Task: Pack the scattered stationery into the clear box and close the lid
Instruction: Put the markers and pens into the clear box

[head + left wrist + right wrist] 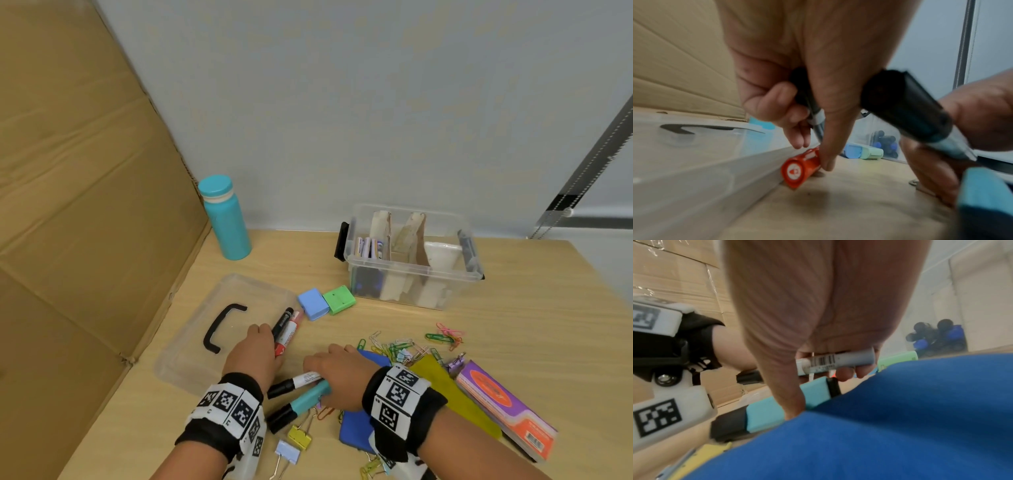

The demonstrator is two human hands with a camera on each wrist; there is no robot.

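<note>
The clear box (411, 270) stands open at the back right, with cardboard dividers and pens inside. Its lid (191, 346), with a black handle, lies flat at the left. My left hand (263, 334) rests at the lid's right edge, its fingers curled round a black marker (283, 320), while one fingertip touches the red marker (799, 168) lying against the lid. My right hand (322, 370) grips a white marker with a black cap (838, 361), and its thumb presses on a teal highlighter (305, 399) below it.
A cardboard wall (85, 171) closes the left side, with a teal bottle (226, 219) beside it. Blue (311, 303) and green (339, 299) blocks lie before the box. Paper clips (404, 346), binder clips (299, 437), a blue pouch (356, 431), yellow cloth (452, 394) and a notebook (507, 404) crowd the near right.
</note>
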